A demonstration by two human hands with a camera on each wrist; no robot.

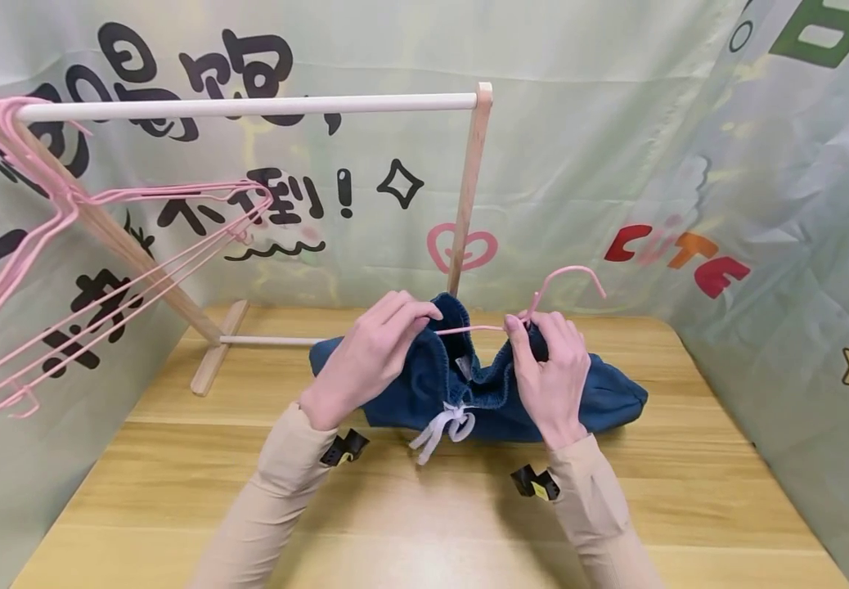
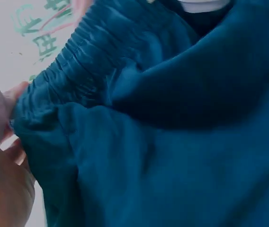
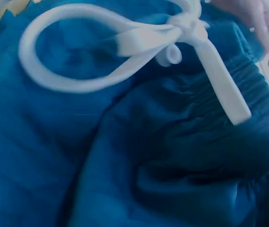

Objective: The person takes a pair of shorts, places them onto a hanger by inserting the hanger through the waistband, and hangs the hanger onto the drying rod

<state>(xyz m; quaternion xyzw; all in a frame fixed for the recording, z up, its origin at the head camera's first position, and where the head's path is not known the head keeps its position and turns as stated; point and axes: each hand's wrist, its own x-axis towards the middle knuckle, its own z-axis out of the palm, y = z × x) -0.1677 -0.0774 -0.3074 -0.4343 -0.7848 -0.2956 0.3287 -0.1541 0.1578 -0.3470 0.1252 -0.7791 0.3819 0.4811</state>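
Dark blue shorts (image 1: 406, 384) with a gathered elastic waistband lie across the table in the head view. A white drawstring (image 1: 457, 419) is tied in a bow at their front. My left hand (image 1: 358, 356) pinches the waistband on the left; the left wrist view shows its fingers at the edge of the gathered cloth. A pink clothes hanger (image 1: 575, 269) lies partly inside the waist opening, its hook sticking up to the right. My right hand (image 1: 553, 376) holds the hanger near the base of the hook, over the waistband. The hanger's lower parts are hidden in the cloth.
A garment rack with a white rail (image 1: 262, 106) and wooden legs stands at the back left of the wooden table (image 1: 410, 523). Several pink hangers (image 1: 64, 200) hang at its left end. Printed fabric walls (image 1: 579, 164) enclose the table at the back and sides.
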